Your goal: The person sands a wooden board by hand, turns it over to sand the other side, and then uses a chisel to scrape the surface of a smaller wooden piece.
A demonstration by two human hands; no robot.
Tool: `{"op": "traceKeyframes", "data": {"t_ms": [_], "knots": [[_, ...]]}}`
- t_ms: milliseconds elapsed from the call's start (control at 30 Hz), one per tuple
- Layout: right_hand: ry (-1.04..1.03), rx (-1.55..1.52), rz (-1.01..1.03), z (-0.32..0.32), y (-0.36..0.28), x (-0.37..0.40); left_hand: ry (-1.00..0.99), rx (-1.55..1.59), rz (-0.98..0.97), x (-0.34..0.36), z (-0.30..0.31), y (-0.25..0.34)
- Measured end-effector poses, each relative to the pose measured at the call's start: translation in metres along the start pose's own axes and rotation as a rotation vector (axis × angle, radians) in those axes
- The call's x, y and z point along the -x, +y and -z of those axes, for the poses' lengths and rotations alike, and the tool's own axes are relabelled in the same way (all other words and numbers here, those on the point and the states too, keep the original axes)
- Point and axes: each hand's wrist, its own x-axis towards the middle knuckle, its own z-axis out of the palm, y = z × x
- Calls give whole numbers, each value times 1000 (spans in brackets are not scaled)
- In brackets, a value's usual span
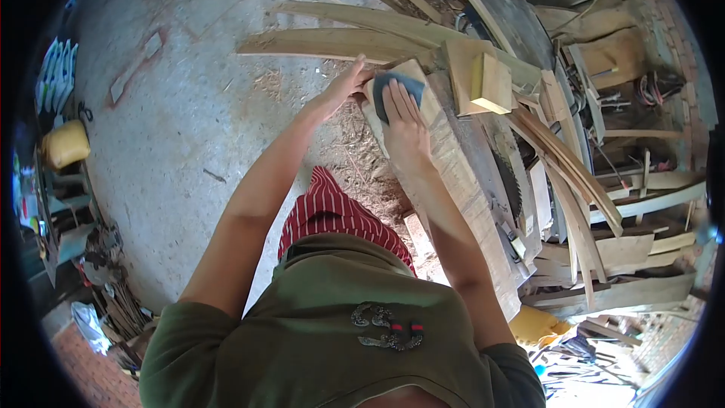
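Left hand point(346, 85): fingers curled over the far end of the plank point(461, 181), at 9 o'clock of the pad.
Right hand point(406, 127): fingers stretched flat, gripping nothing, pressing the blue sanding pad point(393, 89) onto the plank.
Plank: on the worktop point(517, 19), running from 12 to 5 o'clock.
Wood block point(491, 83): 3 o'clock of the pad.
Shirt emblem point(385, 326): metallic, unreadable.

Legible text, numbers, brands: none.
- Green shirt point(317, 317), below left hand point(349, 83) and right hand point(404, 125): metallic interlocked emblem point(385, 326) with red-and-dark stripe; no letters certain.
- White-and-blue packs point(57, 68), far left of left hand: print too small to read.
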Motion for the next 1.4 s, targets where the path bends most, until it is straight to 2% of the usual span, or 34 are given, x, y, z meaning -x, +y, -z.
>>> {"op": "traceKeyframes", "data": {"t_ms": [67,133,233,300,400,433,567,633,667,733,767,900,967,1000,1100,1133,1200,1267,1333,1400], "knots": [[4,-38,-25,20,0,37,106,-247,-38,1,-2,4],[9,17,-85,23,6,69,95,-282,-56,-1,-1,12],[-16,-3,-142,19,3,55,55,-366,-61,3,-4,14],[72,2,-157,9,5,14,155,-371,-198,3,-9,14],[120,4,-193,-9,22,-26,73,-249,-225,-7,-2,1],[116,-7,-181,-14,26,-28,111,-343,-304,-7,-2,0],[100,-43,-162,8,7,16,111,-440,-227,-9,3,-7],[86,-48,-147,14,0,35,272,-535,-277,-12,0,-19],[66,-52,-138,14,0,41,272,-552,-279,-5,-8,-14],[64,-60,-151,8,3,32,280,-291,-252,7,-25,-2],[103,-62,-139,4,12,12,249,-216,-307,0,-21,-12],[217,27,-207,-22,33,-47,208,-208,-215,4,-21,-17],[225,-9,-216,-22,16,-36,181,-31,-130,0,-12,-27],[211,-32,-199,-20,5,-28,170,-56,-133,-2,-6,-31],[190,-8,-99,-22,-17,3,-46,423,-135,3,-2,-35],[174,-13,-55,-21,-20,8,-54,417,-133,4,-5,-30],[171,-21,-69,-19,-3,-11,126,338,3,6,-9,-27],[200,3,-155,-19,18,-38,52,225,41,11,-16,-15],[215,49,-206,-33,29,-50,149,9,-9,7,-17,-16],[233,91,-246,-30,29,-36,137,-61,1,14,-25,3]]}}
